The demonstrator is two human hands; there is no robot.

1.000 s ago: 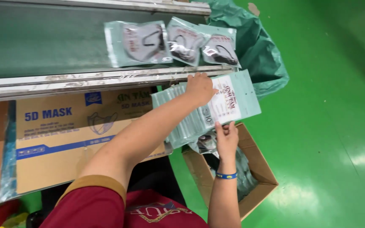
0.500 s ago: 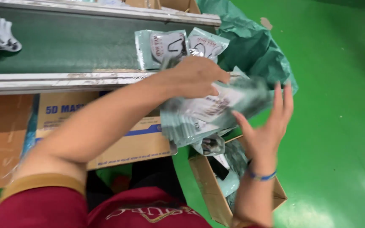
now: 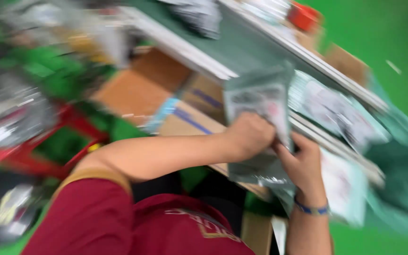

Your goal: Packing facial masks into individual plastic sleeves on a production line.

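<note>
The view is heavily blurred and tilted. My left hand (image 3: 251, 136) is closed on a stack of pale green packaged masks (image 3: 260, 106), gripping it from the left side. My right hand (image 3: 303, 165), with a blue wristband, holds the same stack from below and to the right. The stack stands upright in front of the conveyor edge (image 3: 204, 63). More mask packets (image 3: 329, 106) lie on the dark green belt just to the right of the stack.
A large cardboard box (image 3: 175, 118) with blue print stands under the conveyor. A green plastic bag (image 3: 402, 174) hangs at the right. A red frame (image 3: 48, 151) and clear wrapped items (image 3: 10, 113) lie at the left. The floor (image 3: 383, 28) is bright green.
The camera has swung left and tilted. Both hands have closed on the stack and turned it upright; earlier my right hand was open beside it.
</note>
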